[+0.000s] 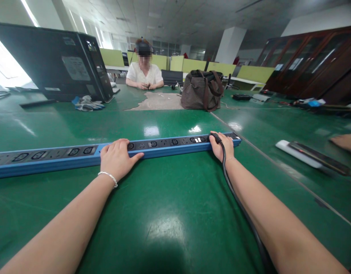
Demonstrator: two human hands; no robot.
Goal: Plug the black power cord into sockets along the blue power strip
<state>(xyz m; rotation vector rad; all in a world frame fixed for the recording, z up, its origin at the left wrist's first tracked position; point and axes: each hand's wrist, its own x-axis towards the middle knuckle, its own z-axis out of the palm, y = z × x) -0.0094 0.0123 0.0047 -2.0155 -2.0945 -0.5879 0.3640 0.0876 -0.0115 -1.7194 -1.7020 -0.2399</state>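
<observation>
My left hand (116, 160) presses on the blue power strip (169, 150), which runs crosswise on the green table (164, 198); right hand (221, 146), nearer its right end, grips black plug (215, 137) at the strip's sockets.

Through the head view I saw a glossy green table (175, 198), a pale seam crossing its right part. On it lay a long blue power strip (164, 152), its black sockets facing up. Farther back stood a black computer tower (58, 62) at the left, crumpled gloves (88, 104) near its base, and a brown bag (200, 91) beside a ragged-edged pale patch (161, 101). A white bar (298, 154) lay right of the seam.
</observation>
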